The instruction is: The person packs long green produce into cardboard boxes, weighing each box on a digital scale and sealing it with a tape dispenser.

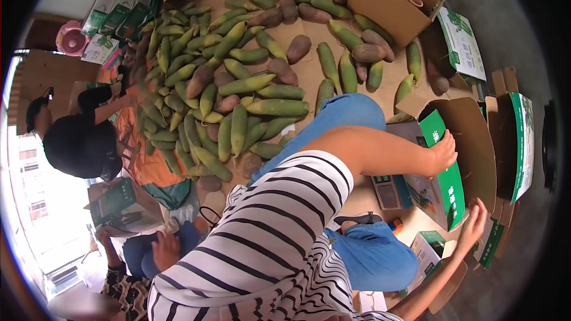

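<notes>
An open carton (429, 193) with green and white printed panels stands in front of me, its brown flaps raised. My left hand (443, 153) lies at the top of its green flap (450, 187), fingers bent over the edge. At the carton's lower end in the view, my right hand (473, 224) has its fingers stretched out close to the brown flap (476, 160). The carton's inside is mostly hidden by its flaps. Next to it, a scale (389, 192) with a display and buttons is partly covered by the carton.
A big heap of long green radishes (238, 128) mixed with purplish-brown roots (298, 49) covers the floor. More cartons (520, 145) stand at the right and an open brown box (389, 6) at the top. Two other people (80, 137) are at the left, one beside another carton (128, 205).
</notes>
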Demonstrator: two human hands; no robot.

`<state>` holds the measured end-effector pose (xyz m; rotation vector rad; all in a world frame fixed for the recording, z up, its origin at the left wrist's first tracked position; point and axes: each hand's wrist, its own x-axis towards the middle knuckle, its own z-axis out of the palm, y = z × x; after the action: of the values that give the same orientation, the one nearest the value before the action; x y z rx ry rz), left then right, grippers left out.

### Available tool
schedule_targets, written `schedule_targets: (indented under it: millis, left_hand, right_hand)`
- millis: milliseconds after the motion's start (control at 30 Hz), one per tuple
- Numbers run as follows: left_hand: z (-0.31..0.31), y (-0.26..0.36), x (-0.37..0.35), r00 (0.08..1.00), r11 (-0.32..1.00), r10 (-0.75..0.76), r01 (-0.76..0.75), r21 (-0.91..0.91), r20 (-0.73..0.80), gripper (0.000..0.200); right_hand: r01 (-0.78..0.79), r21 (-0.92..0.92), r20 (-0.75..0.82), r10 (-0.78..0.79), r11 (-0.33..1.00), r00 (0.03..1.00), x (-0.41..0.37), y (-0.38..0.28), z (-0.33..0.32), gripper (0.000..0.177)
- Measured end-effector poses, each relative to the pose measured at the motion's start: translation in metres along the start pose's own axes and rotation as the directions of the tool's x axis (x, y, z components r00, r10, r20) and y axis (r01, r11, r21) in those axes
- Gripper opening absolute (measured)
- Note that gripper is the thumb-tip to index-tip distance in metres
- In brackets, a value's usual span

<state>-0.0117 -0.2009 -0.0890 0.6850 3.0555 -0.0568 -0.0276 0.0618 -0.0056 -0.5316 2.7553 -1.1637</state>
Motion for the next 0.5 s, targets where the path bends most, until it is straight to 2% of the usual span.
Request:
schedule_targets:
  millis: [67, 100, 133, 233, 433, 500]
  left_hand:
    - [-0.002, 0.001, -0.002, 1.0, 1.0, 0.004, -0.004, -0.01, -0.011, 0.11]
    - [-0.003, 0.0, -0.005, 1.0, 1.0, 0.005, -0.005, -0.02, -0.02, 0.111]
    - [-0.004, -0.001, -0.006, 1.0, 1.0, 0.003, -0.004, -0.027, -0.029, 0.111]
    - [0.0, -0.003, -0.004, 1.0, 0.998, 0.013, -0.015, -0.056, -0.022, 0.112]
    - [0.003, -0.008, -0.015, 0.987, 0.987, 0.022, -0.046, -0.154, -0.158, 0.112]
    - [0.012, -0.01, -0.017, 0.966, 0.981, 0.017, -0.066, -0.181, -0.259, 0.111]
  right_hand:
    - [0.273, -0.343, 0.118, -0.247, 0.899, 0.962, -0.006, -0.029, 0.029, 0.033]
    - [0.329, -0.49, 0.182, -0.274, 0.807, 0.944, -0.011, -0.051, 0.043, 0.039]
    - [0.367, -0.536, 0.233, -0.284, 0.761, 0.93, -0.009, -0.044, 0.055, 0.048]
    - [0.471, -0.616, 0.341, -0.326, 0.631, 0.882, -0.004, -0.015, 0.078, 0.059]
    - [0.546, -0.622, 0.316, -0.458, 0.562, 0.831, -0.008, 0.01, 0.083, 0.063]
    - [0.545, -0.633, 0.315, -0.46, 0.549, 0.83, -0.009, 0.013, 0.083, 0.064]
